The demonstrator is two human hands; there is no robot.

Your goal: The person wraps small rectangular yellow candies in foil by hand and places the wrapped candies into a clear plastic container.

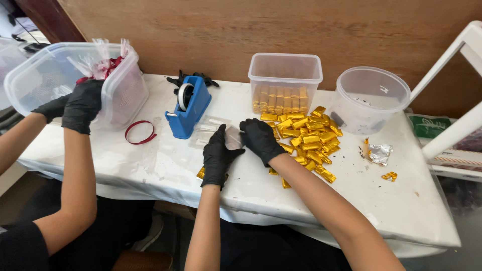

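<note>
Table (125,165) under a white cover, wood panel wall behind, white chair frame (452,90) at right. Far left a co-worker's two black-gloved hands (80,105) hold a big clear tub (45,80) tipped on its side, clear bags with red ribbon inside. Rectangular clear container (285,75) at the back with gold bars stacked on end in a row; round clear tub (371,98) beside it, looks nearly empty. Blue tape dispenser (188,108) centre-left, black object just behind it, can't tell what. Pile of gold foil-wrapped bars (311,138) spread in front of the rectangular container. Red ribbon loop (139,132) lying flat left of the dispenser. Crumpled silver foil (380,153) and a small gold scrap (389,176) at right, crumbs around.

Person's left hand (218,155) and right hand (259,140), both in black gloves, close together, each pinching an edge of a small clear cellophane bag (233,136) held between them just above the table, left of the gold pile. A few more clear bags (208,128) lie next to the dispenser. One gold bar pokes out under the left hand.

Bag likely very light, thin, floppy, slick against gloves, creases easily; best gripped at the mouth edges with fingertips, as now
</note>
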